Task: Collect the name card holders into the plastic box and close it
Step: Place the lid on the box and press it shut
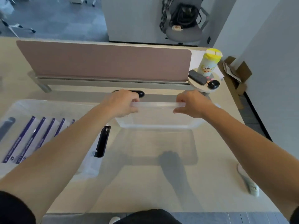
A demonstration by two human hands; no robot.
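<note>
A: What are the two hands doing at this moment?

B: The left hand (121, 102) and the right hand (191, 104) are both gripping the far edge of a clear, flat plastic lid (157, 116). The fingers are closed on its rim, one hand at each end, well apart from each other. The lid is being held up in the air, and its shadow is falling on the pale beige surface (145, 183) below.

A: And where is the transparent plastic box?

B: The transparent plastic box (48, 105) is sitting on the surface to the left, partly hidden under the left forearm. It is open. Inside it, the name card holders (30, 138), clear sleeves with purple strips, are lying in a row side by side. A black latch handle (103, 141) is hanging at the box's right end, and a darker one (6, 126) is showing at the left end.

A: Is anything else lying near?

B: A white tube (248, 183) is lying on the surface under the right forearm, near the right edge. Behind the hands, a dusty pink divider panel (103, 62) is standing upright. At its right end, a yellow-capped canister (208, 62) is standing on a small round shelf (199, 85), beside some dark small objects that are too blurred to name.
</note>
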